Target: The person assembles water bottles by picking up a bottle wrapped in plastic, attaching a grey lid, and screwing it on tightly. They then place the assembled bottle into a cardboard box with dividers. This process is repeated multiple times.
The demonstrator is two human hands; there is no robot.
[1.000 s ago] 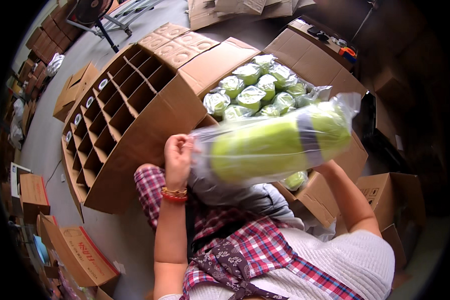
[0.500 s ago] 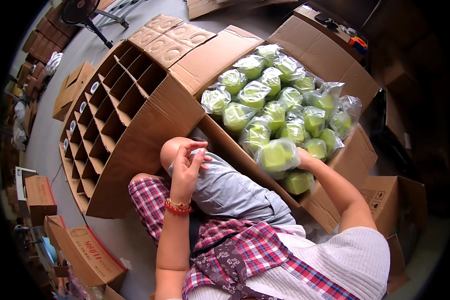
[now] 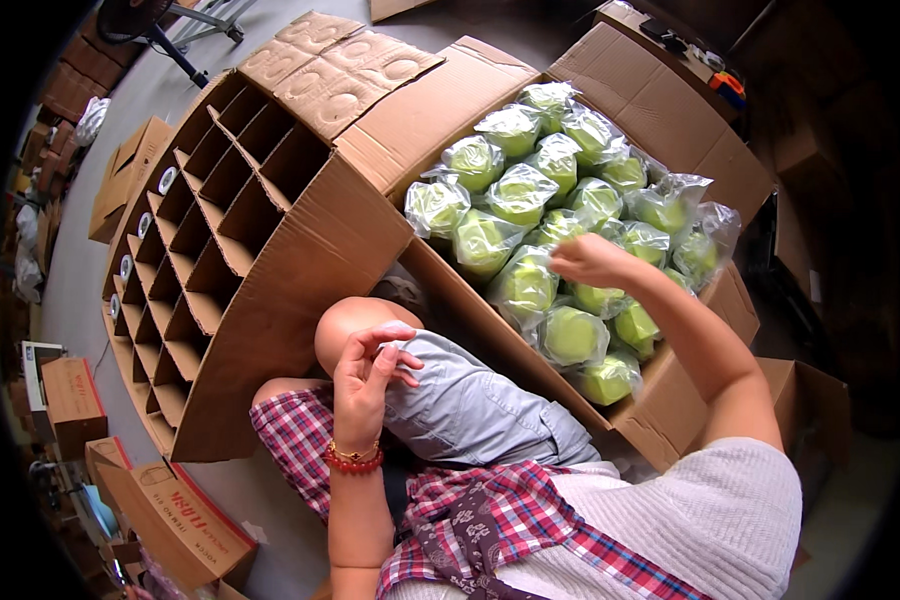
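Observation:
Several light-green, blocky-topped things in clear plastic bags (image 3: 518, 193) stand packed in an open cardboard carton (image 3: 490, 300) at the right. Over the middle of them hangs my right hand (image 3: 592, 262), its fingers curled downward and blurred; whether they grip a bag is hidden. My left hand (image 3: 368, 372), with bracelets at the wrist, is raised by my knee, fingers loosely bent and apart, and nothing can be made out in it. Left of my legs a large carton with cardboard dividers (image 3: 220, 225) lies tilted, with white-ringed round things (image 3: 144, 224) in cells along its far left side.
A moulded cardboard sheet (image 3: 335, 75) lies across the flaps between the two cartons. Smaller cartons (image 3: 175, 520) stand at the lower left, another (image 3: 130, 175) behind the divided one. A black fan (image 3: 130, 18) stands at the top left. An orange-and-blue object (image 3: 728, 88) lies far right.
My right hand has moved up and left, from beside the nearest bagged green things to above the middle ones. Those at the front have settled lower in the carton. My left hand stays near my knee.

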